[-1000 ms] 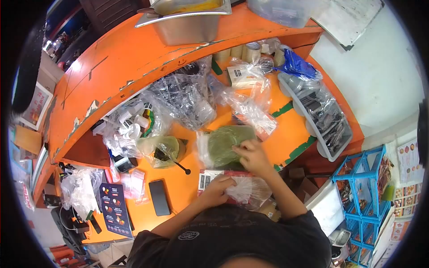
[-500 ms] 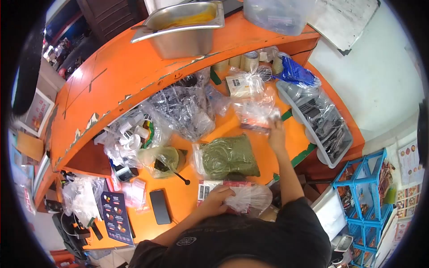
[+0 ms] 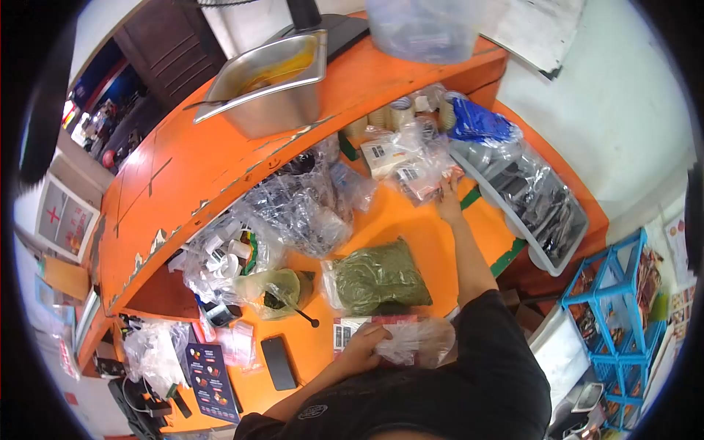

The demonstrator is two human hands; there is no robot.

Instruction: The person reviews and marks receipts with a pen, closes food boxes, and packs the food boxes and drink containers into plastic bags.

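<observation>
My left hand is closed on a red-and-white pack of clear plastic bags at the near edge of the counter, against my body. Across the counter, my right hand reaches out with fingers stretched against the near right edge of a plastic-wrapped packet. That packet lies against another white-labelled packet. Between my hands sits a clear bag of green powder. Left of it stands an open bag with dark green contents and a black-tipped handle sticking out.
A grey bin of black plastic-wrapped items stands at right. Crumpled clear bags fill the space under the orange shelf, which holds a metal pan. A phone and a dark menu card lie at left.
My right hand and the wrapped packet have moved farther back, towards the other packet. My left hand stays on the pack of bags. The head view has shifted slightly.
</observation>
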